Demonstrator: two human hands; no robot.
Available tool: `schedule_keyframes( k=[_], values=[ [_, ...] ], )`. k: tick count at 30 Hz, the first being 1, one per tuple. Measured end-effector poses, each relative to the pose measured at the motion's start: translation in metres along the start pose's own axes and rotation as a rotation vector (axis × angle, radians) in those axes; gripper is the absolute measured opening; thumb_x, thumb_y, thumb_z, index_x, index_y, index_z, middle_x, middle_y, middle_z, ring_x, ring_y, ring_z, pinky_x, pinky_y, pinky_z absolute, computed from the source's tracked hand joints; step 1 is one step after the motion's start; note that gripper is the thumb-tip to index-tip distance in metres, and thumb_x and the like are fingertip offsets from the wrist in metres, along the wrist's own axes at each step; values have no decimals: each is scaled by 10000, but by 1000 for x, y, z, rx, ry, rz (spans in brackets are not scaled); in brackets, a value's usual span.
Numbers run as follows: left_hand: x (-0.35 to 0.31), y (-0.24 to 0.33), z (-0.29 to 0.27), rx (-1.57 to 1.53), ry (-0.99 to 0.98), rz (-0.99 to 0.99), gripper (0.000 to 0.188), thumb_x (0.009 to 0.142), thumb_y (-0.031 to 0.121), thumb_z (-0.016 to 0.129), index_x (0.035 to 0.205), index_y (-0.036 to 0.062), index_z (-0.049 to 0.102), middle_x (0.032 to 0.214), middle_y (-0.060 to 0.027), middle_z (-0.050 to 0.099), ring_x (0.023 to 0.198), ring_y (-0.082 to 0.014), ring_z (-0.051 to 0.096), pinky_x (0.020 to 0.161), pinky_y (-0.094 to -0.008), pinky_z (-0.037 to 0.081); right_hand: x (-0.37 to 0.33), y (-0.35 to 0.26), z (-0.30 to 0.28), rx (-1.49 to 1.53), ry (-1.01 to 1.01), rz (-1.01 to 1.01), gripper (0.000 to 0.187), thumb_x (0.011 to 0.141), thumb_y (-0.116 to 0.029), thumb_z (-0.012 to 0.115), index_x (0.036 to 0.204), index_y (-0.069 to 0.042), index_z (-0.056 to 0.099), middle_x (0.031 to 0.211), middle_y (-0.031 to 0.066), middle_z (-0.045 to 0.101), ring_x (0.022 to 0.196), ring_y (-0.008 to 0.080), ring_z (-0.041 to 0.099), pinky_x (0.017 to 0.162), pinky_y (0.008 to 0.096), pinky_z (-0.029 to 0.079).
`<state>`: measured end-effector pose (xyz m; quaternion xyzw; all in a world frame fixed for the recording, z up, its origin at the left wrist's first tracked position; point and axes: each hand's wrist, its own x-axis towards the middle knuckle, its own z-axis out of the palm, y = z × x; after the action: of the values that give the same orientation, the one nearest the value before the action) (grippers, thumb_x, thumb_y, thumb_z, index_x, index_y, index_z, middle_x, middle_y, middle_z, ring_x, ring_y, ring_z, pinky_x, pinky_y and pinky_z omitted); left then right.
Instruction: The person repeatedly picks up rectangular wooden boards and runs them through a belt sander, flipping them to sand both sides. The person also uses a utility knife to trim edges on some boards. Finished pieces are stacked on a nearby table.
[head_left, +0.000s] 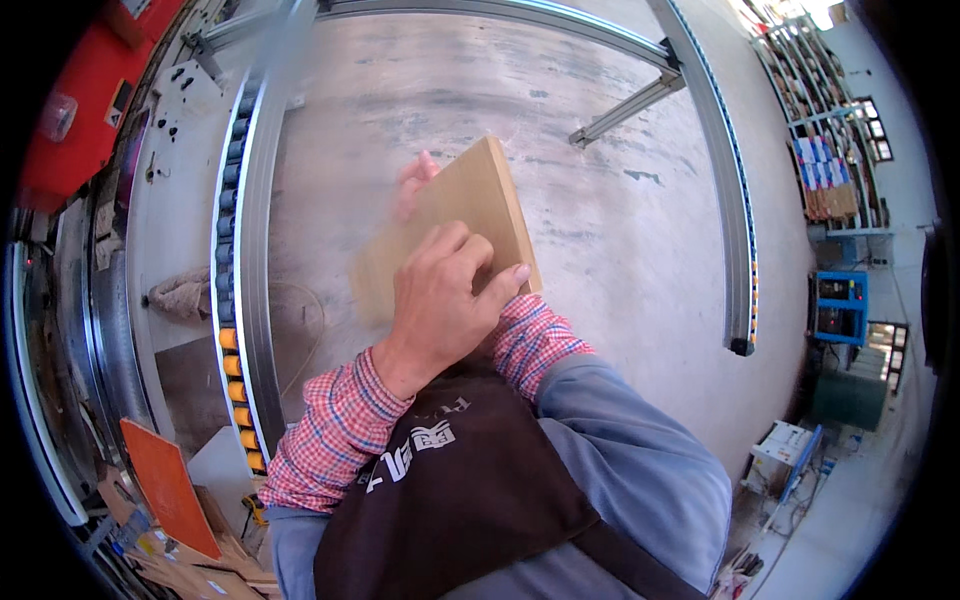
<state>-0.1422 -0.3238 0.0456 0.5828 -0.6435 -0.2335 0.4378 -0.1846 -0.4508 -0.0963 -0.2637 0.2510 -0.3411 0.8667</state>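
Observation:
I hold a tan rectangular wooden board (480, 200) in front of my chest, tilted, its left part blurred by motion. My left hand (440, 305) grips the board's near edge from above, thumb pressed against the lower right corner. My right hand (414, 184) is mostly hidden behind the board. Only its fingertips show at the far left edge, and its plaid cuff (530, 340) shows below the board. Both sleeves are red plaid, above a dark apron (460, 480).
A roller rail (233, 250) with blue and orange rollers runs along the left. Aluminium frame bars (728, 200) cross a concrete floor (620, 230) beyond the board. An orange panel (168, 488) leans at lower left, with a red machine (90, 90) at upper left. Shelving (825, 150) and a blue box (840, 305) stand right.

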Motion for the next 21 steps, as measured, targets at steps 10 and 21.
schedule_keyframes(
  k=[10,21],
  values=[
    [10,-1,24,163,-21,120,268,771,208,747,776,25,551,833,-120,505,799,-320,562,653,-422,455,-36,-14,46,323,-43,-137,445,1038,-466,451,978,-26,483,602,54,489,578,179,440,649,333,418],
    [10,14,45,212,-90,181,305,723,197,788,797,27,546,867,-124,513,831,-329,564,677,-422,467,-8,-19,6,256,-335,-124,441,1025,-466,452,1008,-30,512,667,52,509,631,190,519,656,339,447]
  ],
)
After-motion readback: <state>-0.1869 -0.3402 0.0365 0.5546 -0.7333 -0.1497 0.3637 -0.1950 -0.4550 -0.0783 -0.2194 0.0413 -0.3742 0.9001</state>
